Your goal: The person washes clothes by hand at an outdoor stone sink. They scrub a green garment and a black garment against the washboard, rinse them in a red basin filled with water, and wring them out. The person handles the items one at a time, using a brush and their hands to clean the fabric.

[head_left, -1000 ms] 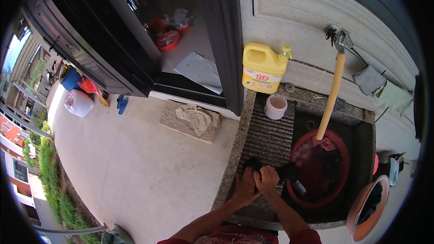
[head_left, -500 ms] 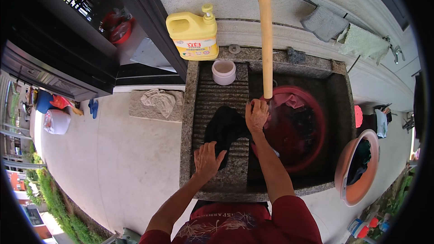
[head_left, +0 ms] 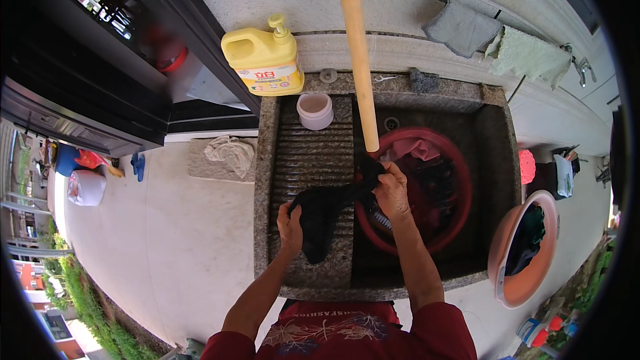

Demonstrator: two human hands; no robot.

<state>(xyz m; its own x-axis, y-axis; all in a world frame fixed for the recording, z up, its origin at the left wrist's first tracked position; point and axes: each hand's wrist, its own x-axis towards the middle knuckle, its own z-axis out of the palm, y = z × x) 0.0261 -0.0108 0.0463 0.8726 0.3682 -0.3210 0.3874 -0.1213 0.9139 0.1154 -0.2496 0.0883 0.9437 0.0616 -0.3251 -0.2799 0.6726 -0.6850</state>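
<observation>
Our left hand (head_left: pixel 289 230) is clamping onto one end of a dark cloth (head_left: pixel 319 217), and our right hand (head_left: pixel 392 190) is pinching the other end beside the rim of a red basin (head_left: pixel 465 190). We are holding the cloth spread between them, its left part lying or hanging over the ribbed washboard (head_left: pixel 303 160) of a stone sink (head_left: pixel 263 193); whether it is touching the ribs, we cannot tell. Just beyond our right hand, a yellow hose (head_left: pixel 360 67) is ending near the cloth. The red basin is sitting in the sink, holding pink cloth (head_left: pixel 421 149) and a brush (head_left: pixel 381 220). On the washboard's far end, a pale pink cup (head_left: pixel 315 113) is standing. Behind it, a yellow pump jug (head_left: pixel 263 47) is bearing a label (head_left: pixel 270 79) with bold red characters. Pale lettering is running across our red shirt (head_left: pixel 333 343), beside a branching print. To the right, an orange basin (head_left: pixel 523 291) is holding dark clothes (head_left: pixel 527 247).
</observation>
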